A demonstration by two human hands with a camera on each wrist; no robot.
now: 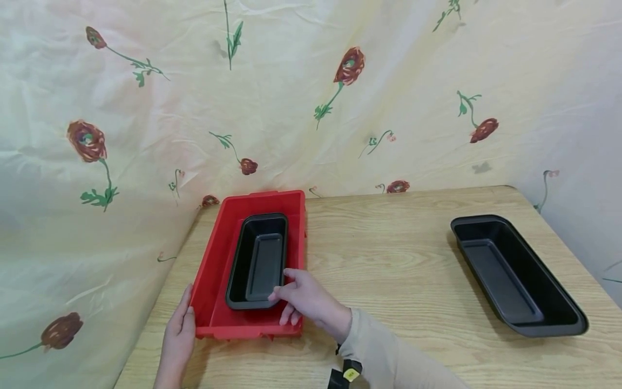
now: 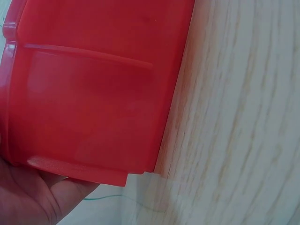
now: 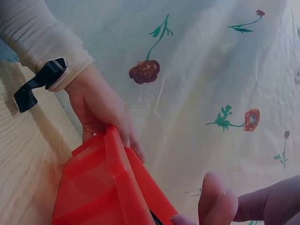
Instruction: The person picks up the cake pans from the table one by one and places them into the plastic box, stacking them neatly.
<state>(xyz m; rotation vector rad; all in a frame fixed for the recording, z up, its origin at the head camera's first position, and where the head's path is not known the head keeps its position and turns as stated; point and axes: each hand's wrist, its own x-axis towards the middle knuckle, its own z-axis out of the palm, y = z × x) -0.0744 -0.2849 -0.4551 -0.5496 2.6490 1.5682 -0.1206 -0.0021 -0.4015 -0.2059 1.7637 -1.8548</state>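
A red plastic tray (image 1: 210,281) lies on the left part of the table, with a black loaf pan (image 1: 264,262) inside it. My left hand (image 1: 178,337) grips the tray's near left side, thumb over the rim; the left wrist view shows this hand (image 2: 33,197) against the red wall. Over the tray's near right corner hovers my right hand (image 1: 311,302), its fingers loosely bent and spread. Its thumb and forefinger tips overlap the loaf pan's near right corner in the head view. In the right wrist view these fingers (image 3: 218,201) stand apart from each other.
A second, larger-looking black loaf pan (image 1: 505,281) sits at the right side of the wooden table (image 1: 379,259). Behind and to the left hangs a pale cloth (image 1: 291,97) printed with red flowers. A dark wrist strap device (image 1: 342,374) sits at the right cuff.
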